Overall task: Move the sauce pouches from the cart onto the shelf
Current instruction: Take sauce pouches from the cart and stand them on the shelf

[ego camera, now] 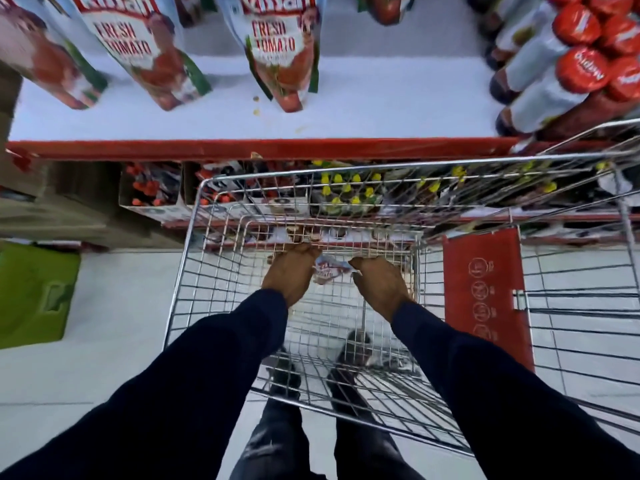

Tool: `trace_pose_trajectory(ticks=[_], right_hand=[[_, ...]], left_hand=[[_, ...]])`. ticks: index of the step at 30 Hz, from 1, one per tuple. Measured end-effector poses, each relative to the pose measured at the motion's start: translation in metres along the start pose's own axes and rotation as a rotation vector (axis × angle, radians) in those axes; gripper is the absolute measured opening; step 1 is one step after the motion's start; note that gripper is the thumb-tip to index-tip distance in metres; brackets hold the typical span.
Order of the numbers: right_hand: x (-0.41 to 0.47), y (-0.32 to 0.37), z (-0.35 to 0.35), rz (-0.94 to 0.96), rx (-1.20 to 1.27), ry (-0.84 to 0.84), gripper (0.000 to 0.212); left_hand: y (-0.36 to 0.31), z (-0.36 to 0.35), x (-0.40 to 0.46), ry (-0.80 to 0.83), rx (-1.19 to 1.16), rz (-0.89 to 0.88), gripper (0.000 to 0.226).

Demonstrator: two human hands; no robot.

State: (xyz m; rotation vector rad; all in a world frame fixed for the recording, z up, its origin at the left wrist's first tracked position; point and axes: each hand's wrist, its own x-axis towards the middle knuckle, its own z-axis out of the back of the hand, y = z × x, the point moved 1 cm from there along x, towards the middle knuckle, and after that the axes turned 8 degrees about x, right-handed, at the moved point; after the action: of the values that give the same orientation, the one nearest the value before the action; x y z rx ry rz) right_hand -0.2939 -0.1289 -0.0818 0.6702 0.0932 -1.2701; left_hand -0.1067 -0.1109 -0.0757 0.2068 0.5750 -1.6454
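Note:
Deep inside the wire cart (pixel 194 271), both of my hands reach down to one sauce pouch (pixel 329 270), white and red, lying near the cart's far end. My left hand (pixel 292 271) covers its left side and my right hand (pixel 379 282) its right side, with fingers curled on it. Only the middle of that pouch shows between them. On the white shelf (pixel 381 98) above stand three tall "Fresh Tomato" pouches: one at the far left (pixel 45 60), one beside it (pixel 145 53), one in the middle (pixel 282 53).
Bottles with red caps (pixel 581 71) crowd the shelf's right end. The shelf has a red front lip (pixel 242 148). Lower shelves hold boxed small bottles (pixel 152 188) and yellow-capped ones (pixel 346 192). A red child-seat flap (pixel 485 299) is on the cart's right; a green bag (pixel 34 292) lies on the floor left.

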Motion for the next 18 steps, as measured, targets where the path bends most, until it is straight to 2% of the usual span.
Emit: trace_pose_trajectory(ticks=[5, 12, 18], right_hand=[[0.007, -0.004, 0.007, 0.035, 0.083, -0.026, 0.021], [-0.015, 0.001, 0.058, 0.154, 0.085, -0.103, 0.019], [-0.043, 0.017, 0.136, 0.278, 0.129, -0.134, 0.012]], left_hand=[[-0.003, 0.008, 0.004, -0.056, -0.061, 0.006, 0.060], [-0.017, 0.042, -0.030, -0.172, -0.070, -0.060, 0.043], [-0.034, 0.104, -0.069, -0.383, -0.145, -0.132, 0.035]])
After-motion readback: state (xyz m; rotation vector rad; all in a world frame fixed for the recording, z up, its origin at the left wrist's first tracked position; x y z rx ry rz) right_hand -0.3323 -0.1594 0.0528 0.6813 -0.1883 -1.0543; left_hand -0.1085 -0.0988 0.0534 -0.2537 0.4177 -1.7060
